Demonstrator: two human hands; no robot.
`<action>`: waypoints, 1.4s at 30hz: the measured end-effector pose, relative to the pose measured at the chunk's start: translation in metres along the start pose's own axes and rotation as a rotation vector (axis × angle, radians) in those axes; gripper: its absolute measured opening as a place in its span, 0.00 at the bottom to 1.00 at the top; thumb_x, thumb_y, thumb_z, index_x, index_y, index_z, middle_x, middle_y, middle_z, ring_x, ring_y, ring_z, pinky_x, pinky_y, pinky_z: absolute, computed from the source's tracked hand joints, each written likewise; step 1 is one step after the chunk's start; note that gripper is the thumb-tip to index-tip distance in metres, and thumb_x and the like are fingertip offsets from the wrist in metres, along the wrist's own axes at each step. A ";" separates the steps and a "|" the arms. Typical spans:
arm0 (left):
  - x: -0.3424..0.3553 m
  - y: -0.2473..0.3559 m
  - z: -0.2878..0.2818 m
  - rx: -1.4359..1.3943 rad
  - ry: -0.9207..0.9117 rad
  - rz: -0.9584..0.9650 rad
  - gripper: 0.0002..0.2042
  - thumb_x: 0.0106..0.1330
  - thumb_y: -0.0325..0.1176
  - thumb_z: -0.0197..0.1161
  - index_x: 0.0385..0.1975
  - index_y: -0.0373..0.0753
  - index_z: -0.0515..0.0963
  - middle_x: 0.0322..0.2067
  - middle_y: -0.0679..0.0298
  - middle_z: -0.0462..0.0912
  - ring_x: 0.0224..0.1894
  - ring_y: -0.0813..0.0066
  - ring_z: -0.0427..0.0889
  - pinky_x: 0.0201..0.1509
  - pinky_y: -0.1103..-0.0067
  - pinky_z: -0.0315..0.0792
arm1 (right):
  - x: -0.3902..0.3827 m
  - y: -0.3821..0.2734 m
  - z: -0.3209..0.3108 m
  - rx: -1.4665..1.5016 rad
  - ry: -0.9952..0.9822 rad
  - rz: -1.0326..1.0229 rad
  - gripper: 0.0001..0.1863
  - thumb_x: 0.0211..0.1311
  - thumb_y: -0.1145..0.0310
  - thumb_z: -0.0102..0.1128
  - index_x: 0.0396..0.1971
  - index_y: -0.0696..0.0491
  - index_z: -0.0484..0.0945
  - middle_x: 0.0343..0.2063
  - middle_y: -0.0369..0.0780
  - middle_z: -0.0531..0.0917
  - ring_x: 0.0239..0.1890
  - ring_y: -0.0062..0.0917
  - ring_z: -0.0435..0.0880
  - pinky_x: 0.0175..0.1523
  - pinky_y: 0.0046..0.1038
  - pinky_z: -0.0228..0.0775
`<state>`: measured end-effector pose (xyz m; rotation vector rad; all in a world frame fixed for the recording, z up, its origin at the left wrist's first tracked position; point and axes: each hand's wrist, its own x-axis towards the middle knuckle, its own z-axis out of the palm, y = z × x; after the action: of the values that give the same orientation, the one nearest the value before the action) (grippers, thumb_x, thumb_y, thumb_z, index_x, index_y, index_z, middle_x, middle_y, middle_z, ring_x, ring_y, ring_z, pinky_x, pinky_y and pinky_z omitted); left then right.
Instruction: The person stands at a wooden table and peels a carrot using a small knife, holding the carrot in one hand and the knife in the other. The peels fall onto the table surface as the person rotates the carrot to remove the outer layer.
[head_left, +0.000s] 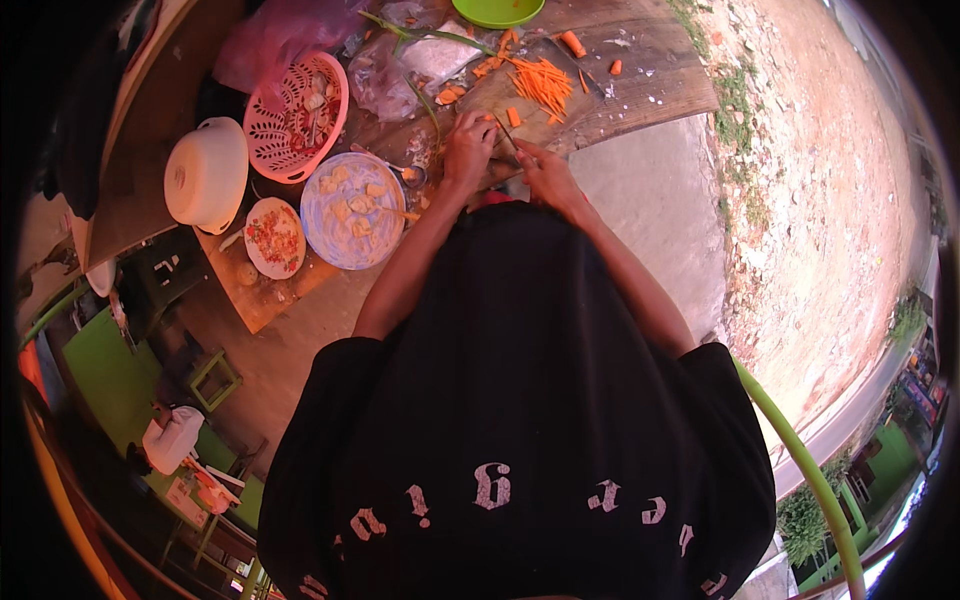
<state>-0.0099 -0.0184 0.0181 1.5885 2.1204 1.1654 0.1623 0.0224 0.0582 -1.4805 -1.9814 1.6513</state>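
Note:
My left hand (468,152) is closed at the near edge of the wooden table, its fingertips pressed on a small carrot piece (489,118). Just right of it, my right hand (548,176) grips a knife (504,132), whose thin blade points up toward the carrot piece. Another short carrot chunk (514,117) lies beyond the blade. Farther out is a heap of thin carrot strips (541,86). Two more carrot pieces, a thick stub (573,43) and a smaller end (615,67), rest to the right of the heap. The knife handle is mostly hidden in my hand.
Left on the wooden table (660,85) stand a pink colander (256,150), a pale oval tub (205,175), a plate of chopped vegetables (262,262) and a blue-white bowl (325,250) with pale chunks. Plastic bags (385,85) and a green bowl (498,12) lie farther back.

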 end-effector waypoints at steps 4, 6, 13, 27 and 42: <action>0.003 -0.002 -0.001 0.011 -0.018 0.022 0.06 0.60 0.26 0.68 0.35 0.33 0.85 0.41 0.58 0.83 0.44 0.59 0.82 0.49 0.70 0.76 | -0.004 -0.006 0.000 -0.052 0.004 -0.003 0.20 0.71 0.60 0.52 0.58 0.50 0.78 0.41 0.58 0.83 0.49 0.50 0.83 0.55 0.42 0.73; 0.003 0.000 -0.002 0.020 -0.026 0.030 0.06 0.60 0.26 0.68 0.35 0.33 0.84 0.40 0.58 0.83 0.44 0.58 0.82 0.48 0.70 0.76 | -0.006 -0.008 -0.001 -0.050 0.002 0.007 0.20 0.71 0.60 0.51 0.58 0.50 0.78 0.40 0.58 0.83 0.48 0.51 0.83 0.55 0.42 0.73; 0.002 -0.001 -0.002 0.040 -0.002 0.070 0.05 0.59 0.25 0.67 0.34 0.34 0.84 0.40 0.58 0.83 0.44 0.58 0.81 0.48 0.69 0.76 | -0.007 -0.002 0.009 -0.141 0.113 -0.155 0.19 0.69 0.63 0.52 0.57 0.51 0.78 0.37 0.59 0.83 0.42 0.54 0.83 0.49 0.46 0.75; -0.001 -0.006 -0.002 0.062 0.017 0.092 0.05 0.59 0.25 0.67 0.34 0.33 0.85 0.39 0.58 0.84 0.43 0.59 0.82 0.48 0.70 0.76 | -0.016 -0.016 0.015 -0.179 0.143 -0.204 0.16 0.68 0.68 0.51 0.52 0.55 0.77 0.30 0.60 0.82 0.36 0.56 0.83 0.43 0.52 0.75; -0.001 -0.006 -0.005 0.012 0.024 0.080 0.05 0.58 0.24 0.67 0.33 0.32 0.84 0.40 0.57 0.85 0.43 0.59 0.83 0.48 0.70 0.77 | -0.010 -0.017 0.020 -0.175 0.130 -0.179 0.19 0.70 0.64 0.54 0.58 0.51 0.78 0.31 0.59 0.82 0.37 0.56 0.83 0.42 0.48 0.76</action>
<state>-0.0168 -0.0222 0.0171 1.6872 2.1004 1.2036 0.1442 0.0039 0.0689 -1.3790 -2.1601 1.3063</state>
